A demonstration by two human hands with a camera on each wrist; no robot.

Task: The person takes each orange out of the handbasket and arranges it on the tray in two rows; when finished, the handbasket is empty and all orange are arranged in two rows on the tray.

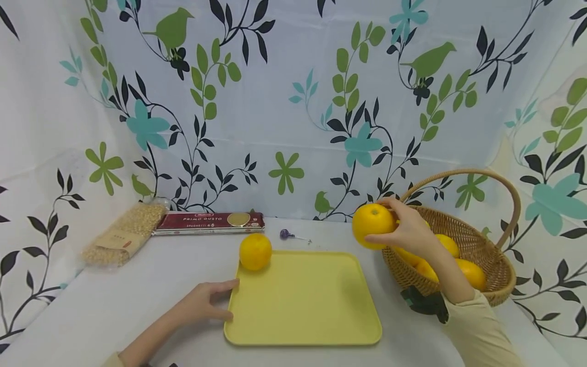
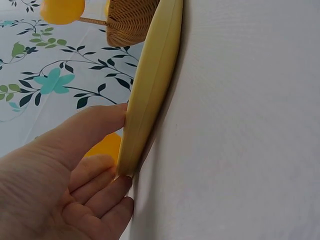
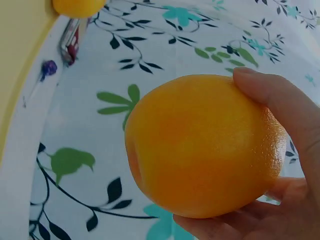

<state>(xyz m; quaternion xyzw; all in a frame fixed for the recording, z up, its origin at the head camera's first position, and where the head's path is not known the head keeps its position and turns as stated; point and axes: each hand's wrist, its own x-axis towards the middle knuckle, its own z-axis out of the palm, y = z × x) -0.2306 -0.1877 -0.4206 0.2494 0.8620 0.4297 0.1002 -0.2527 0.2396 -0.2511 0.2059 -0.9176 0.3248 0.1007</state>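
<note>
In the head view my right hand holds an orange above the table, by the left rim of the wicker basket. The right wrist view shows the thumb on one side of this orange and fingers under it. My left hand touches the left edge of a yellow tray with thumb and fingertips spread apart along it. Seen from the left wrist, the thumb meets the side of the tray. Another orange sits at the tray's back left corner.
Several more yellow-orange fruits lie in the basket, under its tall arched handle. Behind the tray are a purple lollipop and a dark red spaghetti pack. A clear bag of pale grains lies at the back left. A patterned curtain hangs behind.
</note>
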